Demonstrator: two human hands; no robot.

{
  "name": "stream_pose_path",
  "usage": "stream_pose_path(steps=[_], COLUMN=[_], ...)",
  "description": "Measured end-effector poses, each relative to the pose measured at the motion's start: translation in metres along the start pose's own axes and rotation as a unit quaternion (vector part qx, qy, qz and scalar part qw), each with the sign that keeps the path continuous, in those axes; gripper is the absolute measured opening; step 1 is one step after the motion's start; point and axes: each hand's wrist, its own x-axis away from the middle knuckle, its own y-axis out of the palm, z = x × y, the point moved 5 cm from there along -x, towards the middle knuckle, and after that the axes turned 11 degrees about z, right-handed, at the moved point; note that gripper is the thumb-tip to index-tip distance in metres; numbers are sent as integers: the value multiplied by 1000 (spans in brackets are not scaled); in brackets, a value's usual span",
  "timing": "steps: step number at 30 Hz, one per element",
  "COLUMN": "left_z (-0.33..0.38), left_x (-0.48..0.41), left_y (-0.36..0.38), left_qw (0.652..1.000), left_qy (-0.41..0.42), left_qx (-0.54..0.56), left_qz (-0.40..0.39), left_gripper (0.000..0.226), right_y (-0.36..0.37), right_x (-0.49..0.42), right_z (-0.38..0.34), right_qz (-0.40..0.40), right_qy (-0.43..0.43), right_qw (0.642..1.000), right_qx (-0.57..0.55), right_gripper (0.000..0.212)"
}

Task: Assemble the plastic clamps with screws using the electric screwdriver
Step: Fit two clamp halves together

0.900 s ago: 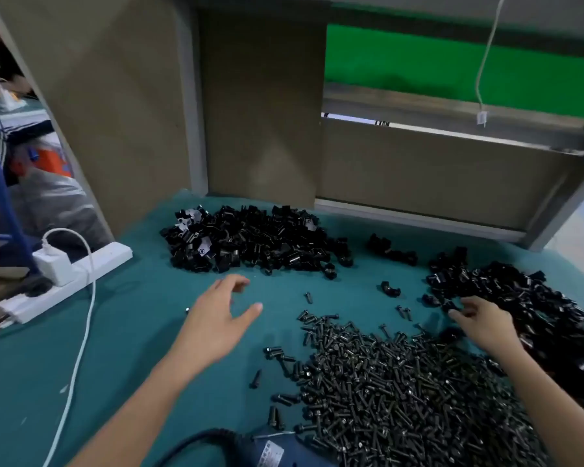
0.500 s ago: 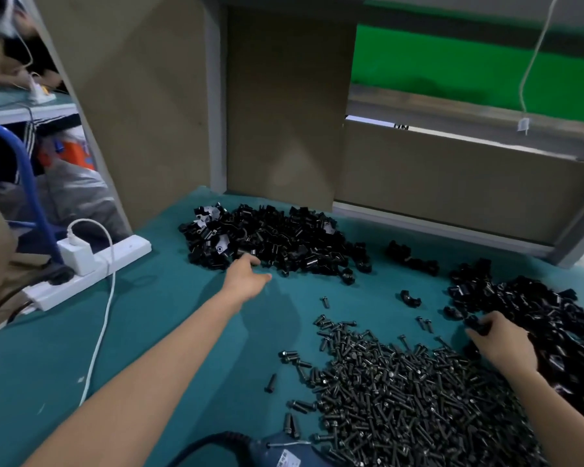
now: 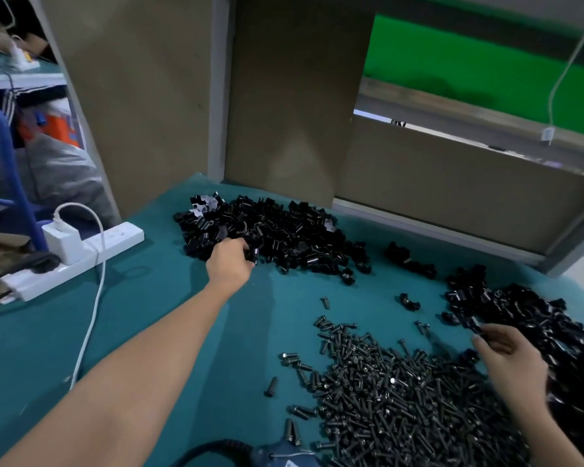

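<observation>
We are leaning over a teal cloth table (image 3: 142, 332), with dark metal screws (image 3: 402, 399) heaped near us. Our left hand (image 3: 231, 264) is curling round pieces in the far pile of black plastic clamps (image 3: 284, 230). Our right hand (image 3: 509, 358) is pinching one small black clamp piece (image 3: 475, 323) at the right, its long axis slanting far-left.
</observation>
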Motion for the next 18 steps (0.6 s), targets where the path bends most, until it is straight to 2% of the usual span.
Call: stream_pose_path(steps=[4, 6, 8, 11, 13, 15, 18], left_z=[3, 9, 21, 38, 45, 47, 46], left_x=[13, 27, 50, 95, 125, 150, 175], left_y=[-15, -27, -42, -68, -82, -90, -93], left_qw=[991, 960, 896, 772, 718, 709, 733], left_qy=[-22, -72, -127, -157, -146, -124, -83], left_qx=[132, 269, 418, 590, 642, 643, 607], left_qz=[9, -12, -75, -179, -227, -261, -295], left_gripper=[33, 25, 9, 16, 21, 23, 29], right_y=[-9, -16, -25, -34, -33, -25, -6], right_x=[36, 47, 57, 78, 100, 126, 164], right_z=[-22, -41, -67, -109, -136, -159, -185], right_qz=[-22, -24, -24, -41, -72, -116, -169], right_qy=[-21, -31, -55, -81, -86, -101, -129], right_qw=[999, 997, 993, 981, 970, 956, 933], right_qx=[-40, -66, -102, -170, -217, -248, -290], right_gripper=[15, 18, 22, 27, 30, 33, 33])
